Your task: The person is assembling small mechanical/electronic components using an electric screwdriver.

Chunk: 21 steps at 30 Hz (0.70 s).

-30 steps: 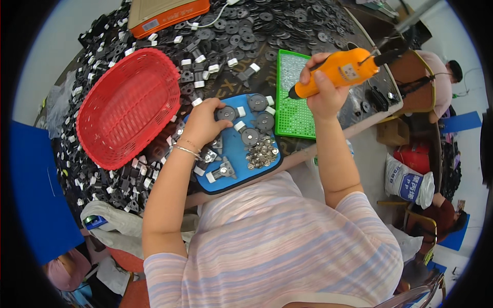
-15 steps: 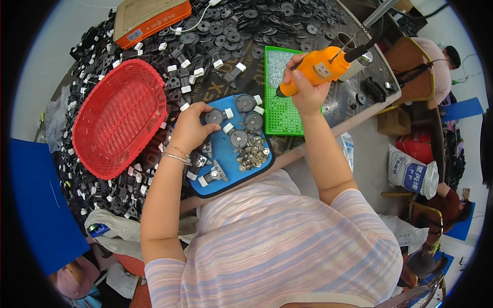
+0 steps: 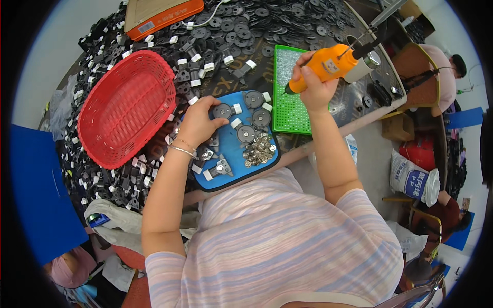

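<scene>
The right grip (image 3: 319, 92) wraps round an orange screwdriver (image 3: 328, 62), a green tray (image 3: 291, 112) beneath; the left grip (image 3: 201, 121), partly closed, pinches a black wheel (image 3: 222, 111) above a blue tray (image 3: 232, 148).

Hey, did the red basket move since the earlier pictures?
No. The red basket sits just the same against the orange box; only the whole view shifted a bit.

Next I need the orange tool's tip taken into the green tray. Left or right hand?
Right, I'd judge: the right hand grips the orange tool, its dark tip directed at the green tray. The left hand is farther off, holding a dark round part on the blue tray.
</scene>
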Each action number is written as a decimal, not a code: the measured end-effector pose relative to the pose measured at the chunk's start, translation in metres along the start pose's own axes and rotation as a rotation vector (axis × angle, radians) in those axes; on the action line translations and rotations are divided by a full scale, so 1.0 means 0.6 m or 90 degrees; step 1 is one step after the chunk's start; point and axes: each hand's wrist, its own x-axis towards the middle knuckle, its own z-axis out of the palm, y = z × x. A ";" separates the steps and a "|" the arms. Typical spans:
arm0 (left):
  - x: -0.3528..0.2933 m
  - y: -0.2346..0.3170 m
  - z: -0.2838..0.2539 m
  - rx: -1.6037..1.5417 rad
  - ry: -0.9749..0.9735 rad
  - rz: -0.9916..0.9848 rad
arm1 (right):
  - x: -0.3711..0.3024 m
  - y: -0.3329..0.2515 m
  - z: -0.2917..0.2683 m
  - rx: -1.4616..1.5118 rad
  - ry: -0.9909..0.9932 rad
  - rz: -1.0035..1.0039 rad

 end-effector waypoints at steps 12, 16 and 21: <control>0.080 0.017 -0.012 0.042 0.079 0.154 | -0.001 -0.065 -0.001 0.087 -0.044 -0.013; 0.170 0.043 -0.020 0.147 0.092 0.194 | -0.014 -0.082 0.012 0.188 -0.040 -0.002; 0.298 0.058 -0.007 0.354 0.107 0.195 | -0.028 -0.086 -0.012 0.148 -0.044 0.005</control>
